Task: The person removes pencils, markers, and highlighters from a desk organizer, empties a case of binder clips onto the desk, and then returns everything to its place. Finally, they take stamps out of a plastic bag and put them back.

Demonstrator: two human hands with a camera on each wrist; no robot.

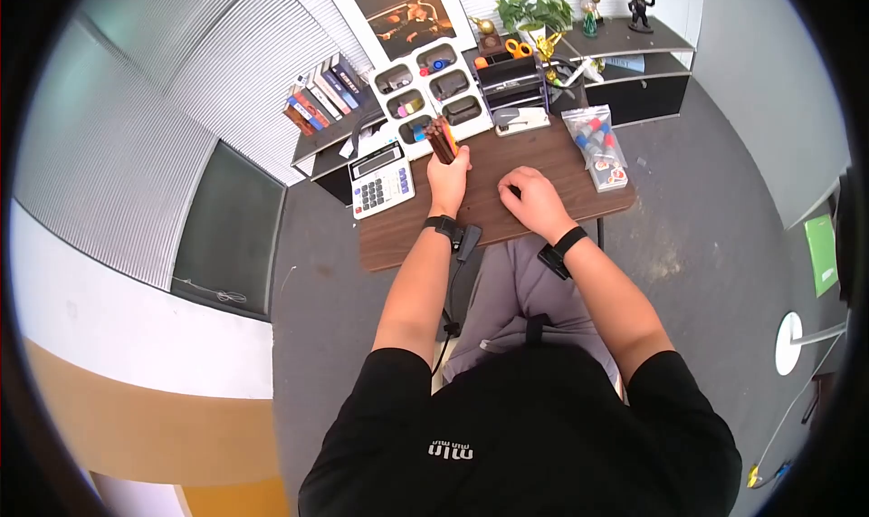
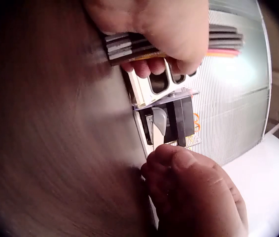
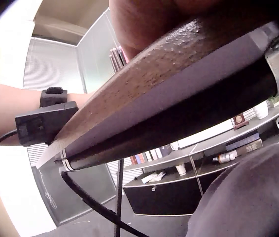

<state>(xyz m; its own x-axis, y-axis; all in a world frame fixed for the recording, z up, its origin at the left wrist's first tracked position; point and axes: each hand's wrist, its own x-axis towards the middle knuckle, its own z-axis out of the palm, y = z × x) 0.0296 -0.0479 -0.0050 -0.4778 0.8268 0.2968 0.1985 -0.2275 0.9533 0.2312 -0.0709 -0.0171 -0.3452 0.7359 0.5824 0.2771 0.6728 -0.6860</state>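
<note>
In the head view, a bundle of pencils (image 1: 440, 144) is being gripped in the left hand (image 1: 447, 180), just above the centre of the frame, with fingers and thumb being wrapped round it. The pencils are being held at the lower left part of a white tray (image 1: 428, 84) with 6 compartments; whether it is being touched cannot be told. The right hand (image 1: 536, 202) is being rested near the front edge of the brown desk (image 1: 507, 164), right of centre, its fingers being kept loosely curled. A calculator (image 1: 382, 180) is being supported at the desk's left side, a stapler (image 1: 520, 119) beside the tray, and a clear bag (image 1: 597, 146) at the desk's right.

In the left wrist view, the pencils are being clasped at the top of the frame, their ends being shown on both sides of the left hand. At the lower right, the right hand is being shown with bent fingers; nothing is being seen in it.

In the right wrist view, the right hand is being partly shown at the top, its fingers being hidden.
</note>
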